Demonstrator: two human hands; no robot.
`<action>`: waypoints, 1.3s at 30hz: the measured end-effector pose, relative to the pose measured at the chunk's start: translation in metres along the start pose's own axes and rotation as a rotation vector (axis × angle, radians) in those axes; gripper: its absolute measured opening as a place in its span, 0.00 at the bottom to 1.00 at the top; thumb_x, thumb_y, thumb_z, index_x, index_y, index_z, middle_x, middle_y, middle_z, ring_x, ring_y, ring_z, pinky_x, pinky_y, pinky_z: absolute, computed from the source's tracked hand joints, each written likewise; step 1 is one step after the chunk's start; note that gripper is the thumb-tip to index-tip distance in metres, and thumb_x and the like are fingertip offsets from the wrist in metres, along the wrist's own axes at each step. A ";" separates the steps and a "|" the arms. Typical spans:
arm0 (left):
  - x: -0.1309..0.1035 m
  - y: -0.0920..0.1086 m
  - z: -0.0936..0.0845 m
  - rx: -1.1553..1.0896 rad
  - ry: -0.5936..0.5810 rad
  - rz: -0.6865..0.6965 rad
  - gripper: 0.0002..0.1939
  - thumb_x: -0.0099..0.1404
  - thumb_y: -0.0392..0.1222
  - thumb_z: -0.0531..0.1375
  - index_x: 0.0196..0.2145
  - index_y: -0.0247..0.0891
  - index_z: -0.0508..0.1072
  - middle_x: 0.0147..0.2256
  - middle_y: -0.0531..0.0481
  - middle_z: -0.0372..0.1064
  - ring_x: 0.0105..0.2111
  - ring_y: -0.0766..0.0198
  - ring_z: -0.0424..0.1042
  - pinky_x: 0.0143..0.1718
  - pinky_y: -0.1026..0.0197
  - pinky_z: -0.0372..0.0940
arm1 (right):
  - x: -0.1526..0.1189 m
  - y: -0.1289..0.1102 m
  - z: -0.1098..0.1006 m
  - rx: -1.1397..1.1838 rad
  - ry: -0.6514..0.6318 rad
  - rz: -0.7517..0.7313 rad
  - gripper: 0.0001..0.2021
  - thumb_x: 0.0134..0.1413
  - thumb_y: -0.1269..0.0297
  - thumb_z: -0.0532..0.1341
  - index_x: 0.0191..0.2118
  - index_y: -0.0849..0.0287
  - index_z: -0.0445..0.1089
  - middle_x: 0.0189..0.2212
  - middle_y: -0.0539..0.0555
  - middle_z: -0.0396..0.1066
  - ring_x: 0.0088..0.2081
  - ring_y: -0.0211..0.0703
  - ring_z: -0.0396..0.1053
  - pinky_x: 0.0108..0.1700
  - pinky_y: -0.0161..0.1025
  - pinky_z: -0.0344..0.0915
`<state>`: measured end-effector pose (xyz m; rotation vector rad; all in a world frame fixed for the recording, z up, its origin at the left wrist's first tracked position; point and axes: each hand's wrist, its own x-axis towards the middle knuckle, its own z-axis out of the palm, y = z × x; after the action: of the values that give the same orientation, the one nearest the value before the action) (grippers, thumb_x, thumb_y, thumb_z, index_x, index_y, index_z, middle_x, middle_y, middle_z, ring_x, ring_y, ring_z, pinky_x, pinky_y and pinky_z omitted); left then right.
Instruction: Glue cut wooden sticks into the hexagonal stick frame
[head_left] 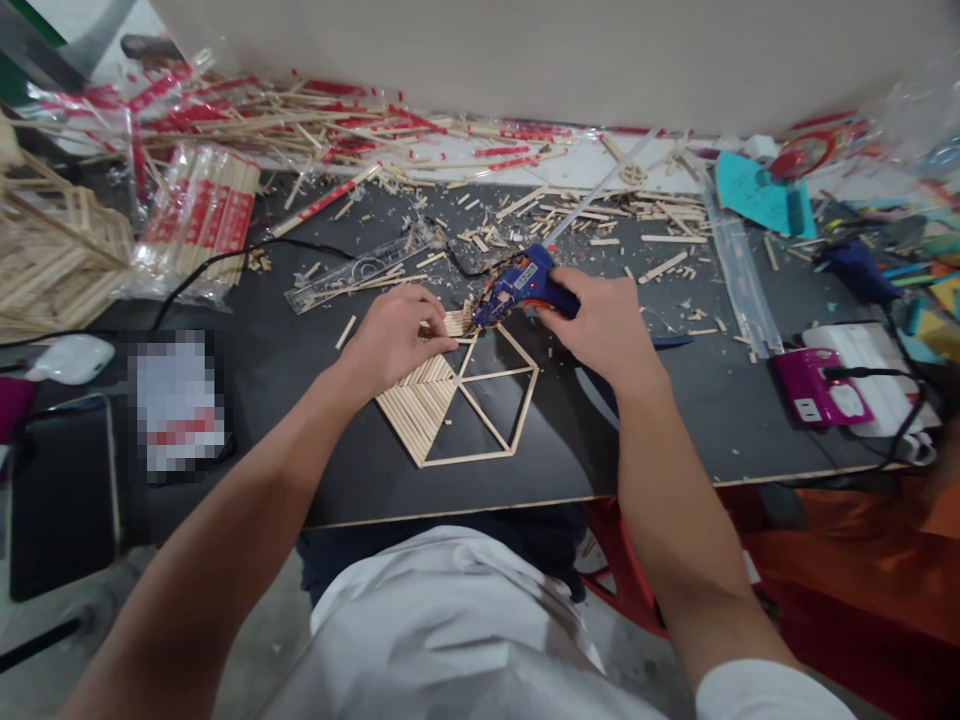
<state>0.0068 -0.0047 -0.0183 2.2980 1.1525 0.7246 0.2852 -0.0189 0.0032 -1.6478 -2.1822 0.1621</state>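
A hexagonal frame of thin wooden sticks (525,412) lies flat near the front of the dark table, its left part filled with sticks laid side by side. My right hand (596,318) is wrapped round the handle of a blue glue gun (519,285), whose tip points down-left at the frame's upper edge. A clear glue stick (600,188) juts from the gun's back. My left hand (405,335) is at the frame's upper left, fingers pinched on a small piece of wooden stick close to the gun's tip.
Stick offcuts (600,215) and a clear ruler (364,270) lie behind the frame. Packed stick bundles (199,220), a phone (66,495) and a black cable are on the left. A magenta power socket (821,388) and a teal piece (761,195) are on the right.
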 end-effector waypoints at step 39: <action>-0.002 0.006 0.004 -0.029 0.039 -0.102 0.11 0.60 0.46 0.69 0.25 0.37 0.78 0.37 0.46 0.78 0.35 0.59 0.75 0.41 0.56 0.70 | -0.004 0.045 0.004 0.011 0.155 0.218 0.22 0.51 0.51 0.69 0.48 0.59 0.76 0.41 0.62 0.80 0.43 0.60 0.77 0.53 0.61 0.70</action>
<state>0.0115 -0.0100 -0.0183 2.1928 1.2589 0.7454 0.3251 -0.0085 -0.0164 -1.8255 -1.8843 0.1030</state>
